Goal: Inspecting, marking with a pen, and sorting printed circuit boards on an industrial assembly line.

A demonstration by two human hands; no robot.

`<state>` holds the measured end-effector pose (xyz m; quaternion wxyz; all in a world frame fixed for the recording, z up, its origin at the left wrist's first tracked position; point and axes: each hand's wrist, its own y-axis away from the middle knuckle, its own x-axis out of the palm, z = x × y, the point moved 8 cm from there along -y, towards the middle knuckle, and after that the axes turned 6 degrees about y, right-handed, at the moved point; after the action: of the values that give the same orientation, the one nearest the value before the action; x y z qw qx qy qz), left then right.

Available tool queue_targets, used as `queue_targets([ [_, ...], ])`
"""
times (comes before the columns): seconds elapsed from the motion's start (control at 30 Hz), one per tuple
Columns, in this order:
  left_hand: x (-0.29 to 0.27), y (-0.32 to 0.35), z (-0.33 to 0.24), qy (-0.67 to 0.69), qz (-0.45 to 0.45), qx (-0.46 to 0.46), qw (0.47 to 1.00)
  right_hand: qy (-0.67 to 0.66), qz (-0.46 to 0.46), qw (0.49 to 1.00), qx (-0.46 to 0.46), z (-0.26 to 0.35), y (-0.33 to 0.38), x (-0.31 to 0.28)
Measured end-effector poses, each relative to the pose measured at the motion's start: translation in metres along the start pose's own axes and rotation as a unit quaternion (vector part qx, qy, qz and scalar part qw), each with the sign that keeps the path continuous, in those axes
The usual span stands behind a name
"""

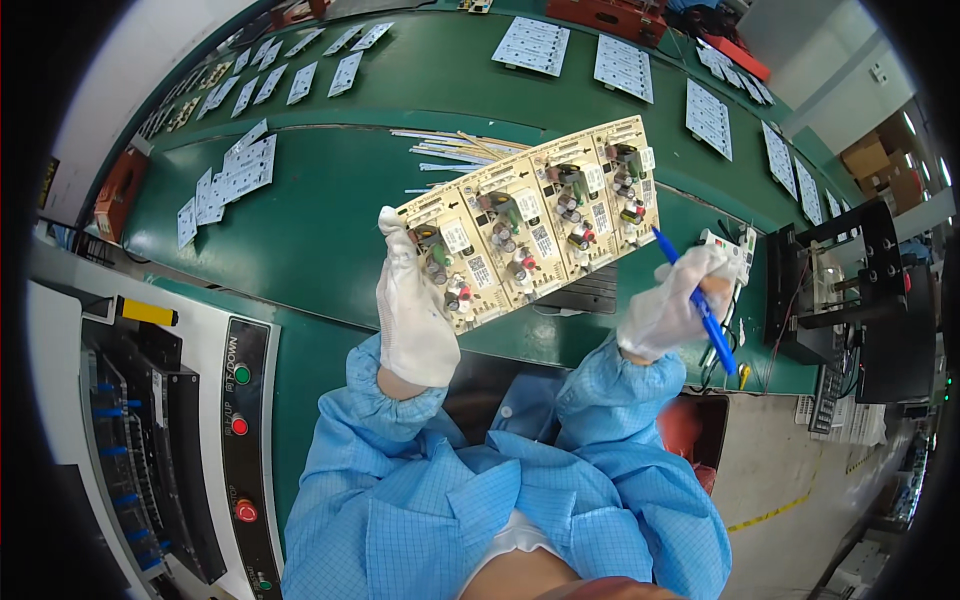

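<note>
A tan circuit board panel (pixel 548 222), made up of several joined boards with capacitors, green parts and white labels, is held up tilted over the green bench. My left hand (pixel 415 315), in a white glove, grips its left end, with the thumb at the upper left corner and the other fingers hidden behind it. In my right hand (pixel 668 312), also gloved, is a blue pen (pixel 712 328). One end of the pen points at the panel's lower right corner; whether it touches I cannot tell.
Pale strips (pixel 450 148) lie behind the panel. White boards (pixel 245 170) are stacked at the left, and more white boards (pixel 530 47) stand on the far green belt. A control panel with buttons (pixel 245 430) is at my left, a black fixture (pixel 835 285) at my right.
</note>
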<state>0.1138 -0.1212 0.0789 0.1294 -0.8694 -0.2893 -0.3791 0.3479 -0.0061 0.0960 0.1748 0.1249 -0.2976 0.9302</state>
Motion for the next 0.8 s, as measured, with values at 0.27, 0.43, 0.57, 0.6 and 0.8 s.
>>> queue_targets([
  [0.27,-0.024,-0.016,0.002,-0.062,0.002,-0.026,0.998,0.098,-0.068,0.985,-0.124,0.028,-0.019,-0.016],
  [0.43,-0.067,-0.059,0.022,-0.134,0.004,-0.079,0.988,-0.052,0.184,0.977,0.092,-0.019,-0.013,0.026],
  [0.57,-0.075,-0.084,0.030,-0.257,0.129,-0.044,0.957,0.108,0.194,0.938,0.268,-0.081,0.006,0.014],
  [0.6,-0.074,-0.086,0.034,-0.222,0.152,-0.059,0.961,0.230,0.306,0.905,0.184,-0.082,0.008,0.020],
  [0.8,-0.041,-0.068,0.016,-0.066,0.223,0.001,0.973,0.411,0.308,0.820,-0.253,-0.044,0.027,0.005],
])
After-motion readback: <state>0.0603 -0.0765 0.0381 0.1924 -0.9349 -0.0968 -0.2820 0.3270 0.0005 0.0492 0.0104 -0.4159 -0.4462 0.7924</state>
